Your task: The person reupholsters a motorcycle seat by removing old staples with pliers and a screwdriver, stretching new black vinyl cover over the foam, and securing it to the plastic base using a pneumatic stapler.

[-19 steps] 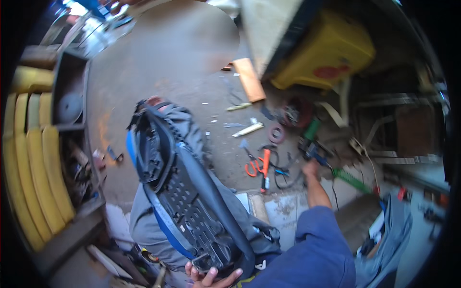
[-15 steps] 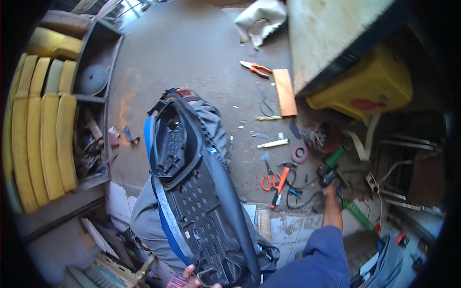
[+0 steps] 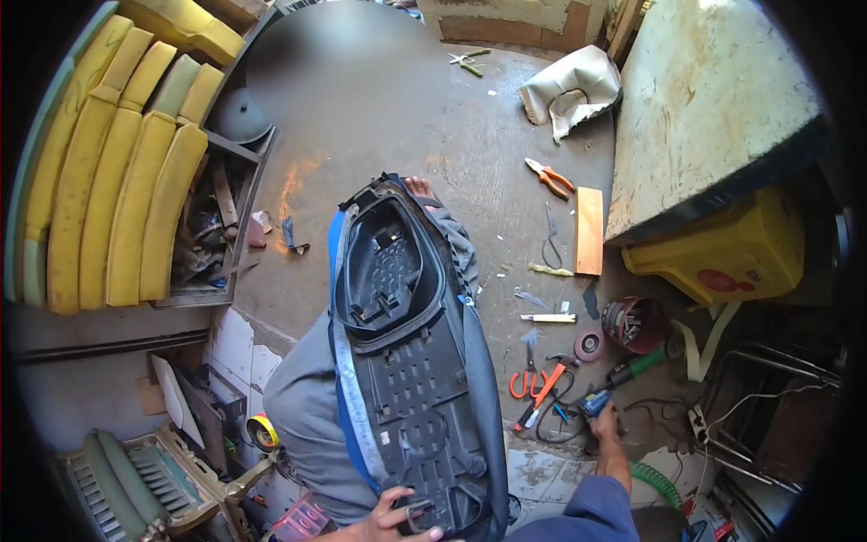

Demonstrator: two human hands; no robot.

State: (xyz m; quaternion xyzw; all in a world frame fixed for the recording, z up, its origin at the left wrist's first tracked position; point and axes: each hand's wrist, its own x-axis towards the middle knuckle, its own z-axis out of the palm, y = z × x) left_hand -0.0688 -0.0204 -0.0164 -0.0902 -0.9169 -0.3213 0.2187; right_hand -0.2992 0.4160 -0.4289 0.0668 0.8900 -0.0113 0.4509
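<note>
A long motorcycle seat [image 3: 411, 379] lies upside down across my lap, its black plastic base up. Blue and grey cover edges hang loose along its sides. My left hand [image 3: 397, 522] grips the seat's near end, fingers over the base's rim. Out to the right, low over the floor, my right hand [image 3: 607, 426] is closed around a blue handheld tool [image 3: 594, 403]; its exact kind is hard to make out. Beyond that tool lies a green and black power tool [image 3: 637, 366]. A green coiled hose [image 3: 657, 483] runs beside my right forearm.
Orange-handled scissors [image 3: 527, 375], a hammer [image 3: 544, 396], pliers [image 3: 549, 178], a cutter knife [image 3: 549, 318], a tape roll [image 3: 589, 343] and a wooden block [image 3: 589, 231] lie on the floor. A red tub [image 3: 635, 325] holds small pieces. Yellow foam pads [image 3: 117, 181] fill the left.
The view has shifted, so the scene sits lower and further right. My right hand, earlier at the dark and green tools, now holds the blue one. My left hand stays on the seat.
</note>
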